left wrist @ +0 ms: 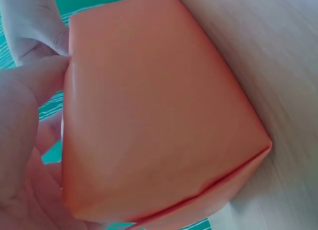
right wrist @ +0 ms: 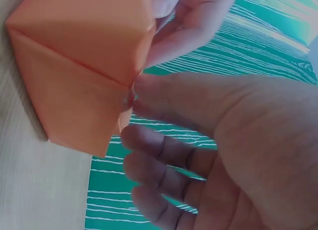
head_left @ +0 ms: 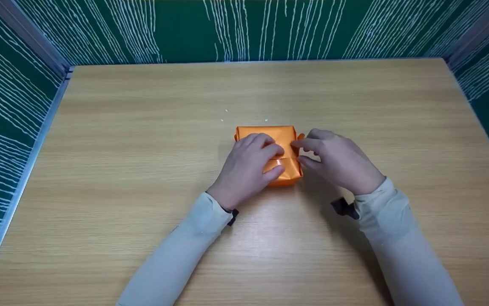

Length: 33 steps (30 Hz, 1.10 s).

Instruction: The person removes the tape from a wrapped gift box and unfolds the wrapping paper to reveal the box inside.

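Note:
A box wrapped in shiny orange paper (head_left: 285,135) lies on the table in the head view. My left hand (head_left: 248,163) rests over its left part, fingers bent on the top face and thumb near the front edge. In the left wrist view the box's smooth side (left wrist: 159,101) fills the middle. My right hand (head_left: 340,159) is at the box's right end, thumb and index finger at the paper's edge. The right wrist view shows that thumb and index pinching at the folded end (right wrist: 74,96), the other fingers loosely bent. A triangular flap stands out below the fold.
The wooden table (head_left: 121,170) spreads round the box, with a few tiny white specks (head_left: 226,110) behind it. Green panels with white streaks (head_left: 185,32) enclose the table at the back and sides. A dark strap piece (head_left: 344,208) sticks out from the right cuff.

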Available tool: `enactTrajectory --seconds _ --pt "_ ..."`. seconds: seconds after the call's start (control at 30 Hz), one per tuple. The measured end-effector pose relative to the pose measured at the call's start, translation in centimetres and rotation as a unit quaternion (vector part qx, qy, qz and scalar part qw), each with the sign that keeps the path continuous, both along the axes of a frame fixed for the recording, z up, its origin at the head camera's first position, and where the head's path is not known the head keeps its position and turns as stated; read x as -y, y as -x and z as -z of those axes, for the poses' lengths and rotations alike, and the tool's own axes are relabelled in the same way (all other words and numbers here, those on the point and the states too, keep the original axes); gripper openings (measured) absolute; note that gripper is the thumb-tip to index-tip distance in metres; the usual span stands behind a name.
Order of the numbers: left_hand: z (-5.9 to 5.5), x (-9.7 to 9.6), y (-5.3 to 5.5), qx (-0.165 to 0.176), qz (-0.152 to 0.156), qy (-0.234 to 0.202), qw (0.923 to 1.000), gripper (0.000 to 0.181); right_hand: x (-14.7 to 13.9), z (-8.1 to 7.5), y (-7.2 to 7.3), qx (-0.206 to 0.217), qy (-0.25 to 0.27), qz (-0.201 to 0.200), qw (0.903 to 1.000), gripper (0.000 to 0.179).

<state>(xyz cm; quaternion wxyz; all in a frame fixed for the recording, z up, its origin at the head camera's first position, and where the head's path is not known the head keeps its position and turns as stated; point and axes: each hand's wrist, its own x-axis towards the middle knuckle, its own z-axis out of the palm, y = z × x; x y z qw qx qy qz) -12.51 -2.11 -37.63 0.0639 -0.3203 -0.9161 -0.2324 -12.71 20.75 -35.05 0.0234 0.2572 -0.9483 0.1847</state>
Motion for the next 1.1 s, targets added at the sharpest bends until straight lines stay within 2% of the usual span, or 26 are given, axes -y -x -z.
enactTrajectory --seconds 0.1,0.3,0.43,0.6,0.9,1.1 --pt "-0.2 0.1 -0.1 -0.009 0.014 0.004 0.9999 0.021 0.1 0.0 -0.1 -0.006 -0.002 -0.013 0.9999 0.033" --pt "-1.1 0.8 -0.2 0.035 0.044 0.069 0.996 0.045 0.4 0.0 -0.1 -0.013 -0.003 -0.026 0.9996 0.031" --pt "-1.4 1.1 0.1 0.043 0.056 0.093 0.9932 0.045 0.5 0.0 -0.1 -0.017 -0.004 -0.022 0.9996 0.028" --pt "-1.3 1.0 0.1 0.039 0.058 0.104 0.9921 0.041 0.9 0.1 0.0 -0.015 -0.014 -0.012 0.9997 0.024" --pt "-1.2 0.7 -0.2 0.025 0.062 0.12 0.9906 0.033 1.2 0.3 -0.2 -0.011 -0.014 -0.007 0.9998 0.028" --pt "-1.2 1.0 -0.1 0.044 0.07 0.115 0.99 0.042 1.3 0.4 -0.3 -0.002 -0.013 -0.001 0.9999 0.023"
